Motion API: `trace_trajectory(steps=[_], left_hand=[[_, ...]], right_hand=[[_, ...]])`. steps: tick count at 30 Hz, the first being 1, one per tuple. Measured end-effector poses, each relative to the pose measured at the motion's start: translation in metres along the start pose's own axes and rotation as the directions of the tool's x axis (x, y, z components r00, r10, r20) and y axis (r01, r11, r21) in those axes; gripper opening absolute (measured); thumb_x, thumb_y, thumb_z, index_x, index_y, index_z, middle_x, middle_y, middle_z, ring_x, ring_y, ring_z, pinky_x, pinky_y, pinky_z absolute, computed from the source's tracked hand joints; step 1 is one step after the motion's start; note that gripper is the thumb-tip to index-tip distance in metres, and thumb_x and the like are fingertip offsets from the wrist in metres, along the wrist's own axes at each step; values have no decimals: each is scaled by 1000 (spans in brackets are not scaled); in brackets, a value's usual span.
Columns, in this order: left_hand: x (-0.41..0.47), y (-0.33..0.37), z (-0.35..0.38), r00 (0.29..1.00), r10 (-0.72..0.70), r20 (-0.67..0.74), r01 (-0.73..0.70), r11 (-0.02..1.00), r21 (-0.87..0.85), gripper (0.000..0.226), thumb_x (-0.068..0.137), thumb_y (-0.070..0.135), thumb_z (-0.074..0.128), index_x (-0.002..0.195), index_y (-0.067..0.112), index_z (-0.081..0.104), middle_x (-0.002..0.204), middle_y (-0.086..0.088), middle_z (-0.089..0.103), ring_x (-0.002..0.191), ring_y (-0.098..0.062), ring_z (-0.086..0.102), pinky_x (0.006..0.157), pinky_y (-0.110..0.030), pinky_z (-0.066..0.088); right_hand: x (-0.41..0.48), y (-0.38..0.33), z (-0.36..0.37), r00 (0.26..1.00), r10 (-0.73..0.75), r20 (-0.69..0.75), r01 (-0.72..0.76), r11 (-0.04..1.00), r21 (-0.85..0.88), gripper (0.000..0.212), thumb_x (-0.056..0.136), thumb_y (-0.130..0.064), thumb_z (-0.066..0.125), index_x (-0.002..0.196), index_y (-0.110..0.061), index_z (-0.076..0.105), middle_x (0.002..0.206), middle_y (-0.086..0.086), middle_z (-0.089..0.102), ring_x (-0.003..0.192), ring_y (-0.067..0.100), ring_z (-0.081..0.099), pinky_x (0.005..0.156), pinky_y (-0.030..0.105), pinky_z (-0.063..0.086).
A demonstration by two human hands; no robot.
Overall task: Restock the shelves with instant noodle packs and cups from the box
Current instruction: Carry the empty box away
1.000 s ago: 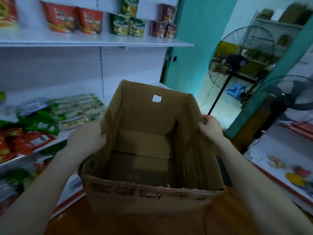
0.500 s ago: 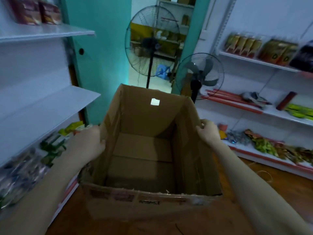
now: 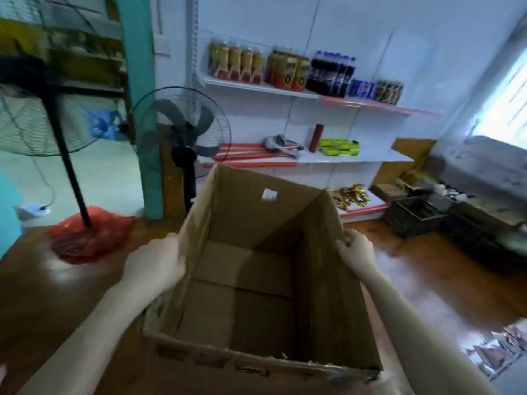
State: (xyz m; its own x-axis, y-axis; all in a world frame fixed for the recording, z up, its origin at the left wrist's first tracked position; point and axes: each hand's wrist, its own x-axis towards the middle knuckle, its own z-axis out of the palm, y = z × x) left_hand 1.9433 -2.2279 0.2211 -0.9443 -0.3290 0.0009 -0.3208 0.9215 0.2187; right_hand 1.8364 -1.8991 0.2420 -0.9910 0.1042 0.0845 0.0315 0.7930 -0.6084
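Note:
An open brown cardboard box (image 3: 251,283) fills the middle of the head view, held up in front of me. Its inside shows only bare cardboard flaps. My left hand (image 3: 155,266) grips the box's left wall, fingers over the rim. My right hand (image 3: 356,252) grips the top edge of the right wall, fingers curled over it. No noodle packs or cups show in the box.
White wall shelves (image 3: 313,158) ahead carry bottles (image 3: 285,69) and snack packs. Two standing fans (image 3: 182,132) are at the left, the taller one's pole base under a red bag (image 3: 88,238). Dark crates (image 3: 416,215) sit at the right on the wooden floor.
The view has swung right with the box still in both hands: the noodle shelves on the left have gone out of view and the drinks shelves and crates have come in.

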Motion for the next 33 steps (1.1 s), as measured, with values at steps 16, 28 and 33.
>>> trace_trajectory(steps=[16, 28, 33], left_hand=[[259, 296, 63, 870, 488, 76, -485, 873, -53, 16, 90, 28, 50, 97, 14, 49, 76, -1, 54, 78, -25, 61, 63, -31, 48], [439, 480, 93, 744, 665, 71, -658, 746, -100, 14, 90, 26, 51, 94, 13, 49, 90, -7, 59, 86, -27, 60, 71, -33, 49], [518, 567, 96, 641, 765, 58, -762, 644, -73, 18, 91, 25, 51, 102, 12, 48, 83, -4, 57, 76, -22, 58, 62, -30, 44]], right_hand=[[213, 160, -106, 883, 356, -306, -364, 931, 32, 31, 86, -12, 52, 116, -9, 61, 112, 14, 66, 101, 30, 60, 79, 34, 49], [379, 229, -148, 753, 472, -459, -512, 858, 41, 36, 86, -13, 52, 121, -5, 57, 116, 17, 63, 107, 34, 58, 90, 44, 48], [441, 256, -160, 661, 517, -544, -569, 818, 87, 32, 87, -11, 51, 118, -2, 58, 113, 18, 65, 103, 34, 59, 85, 39, 49]])
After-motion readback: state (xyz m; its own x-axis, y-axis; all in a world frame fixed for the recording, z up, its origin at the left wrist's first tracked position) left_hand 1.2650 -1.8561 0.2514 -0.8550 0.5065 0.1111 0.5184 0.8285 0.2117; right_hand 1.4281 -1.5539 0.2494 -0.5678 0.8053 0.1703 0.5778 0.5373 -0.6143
